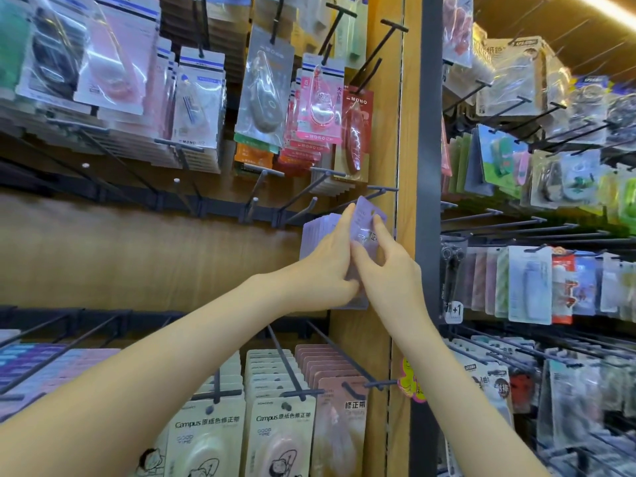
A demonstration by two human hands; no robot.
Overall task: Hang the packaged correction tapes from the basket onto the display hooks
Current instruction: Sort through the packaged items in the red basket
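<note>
A stack of lilac packaged correction tapes [365, 215] is held up in front of the wooden back panel, just below a grey display hook [380, 191] at the panel's right edge. My left hand [332, 266] grips the stack from the left, fingers reaching up its side. My right hand [385, 266] pinches the front pack, the forefinger near its hang hole. The top of the front pack sits just under the hook's tip. No basket is in view.
Several bare grey hooks [268, 173] stick out along the middle rail to the left. Full rows of packaged tapes hang above [261, 94] and below [280, 438]. A dark upright post [428, 166] divides this bay from the crowded bay on the right.
</note>
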